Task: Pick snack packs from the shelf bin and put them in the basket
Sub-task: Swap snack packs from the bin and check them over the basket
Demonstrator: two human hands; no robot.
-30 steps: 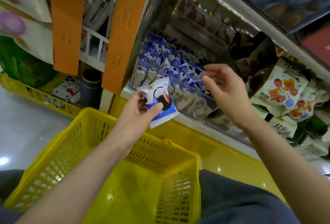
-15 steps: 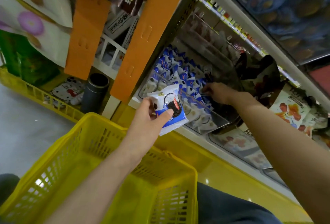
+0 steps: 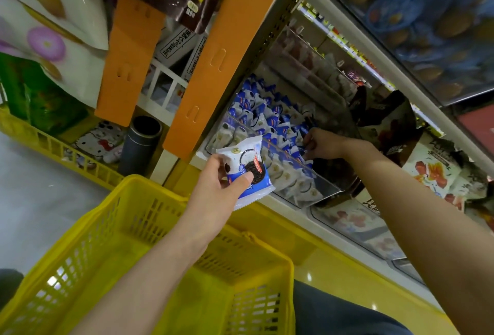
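Left grip: your left grip (image 3: 219,193) is closed on one snack pack (image 3: 247,166), thumb on its printed face and fingers behind it.
Held pack: white and blue with a dark cookie printed on it. You hold it tilted in the air over the far rim of the basket, just in front of the bin's near wall.
Right grip: your right grip (image 3: 324,143) is inside the shelf bin (image 3: 280,147), knuckles up and fingertips down among the packs. You cannot tell whether it has hold of one.
Bin stock: blue-and-white packs (image 3: 267,118) stand in rows in the clear bin.
Basket: yellow lattice basket (image 3: 88,249), near you, under your left forearm.
Around: an orange upright (image 3: 213,54) rises left of the bin, and brown bags (image 3: 387,126) sit to its right.
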